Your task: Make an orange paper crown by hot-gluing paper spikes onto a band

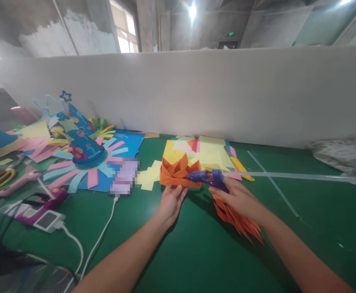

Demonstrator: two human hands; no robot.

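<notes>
Green worktop point(196, 256): short of its back edge, my left hand point(172, 202) grips folded orange paper point(174, 173); my right hand point(239, 197) clasps the glue gun point(207, 177). A snag on the glue stick point(288, 176) (it protrudes far) could misdirect glue.

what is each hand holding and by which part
The left hand holds the crown-like folded orange paper piece near its lower edge. The right hand grips the blue plastic glue gun by its handle.
</notes>
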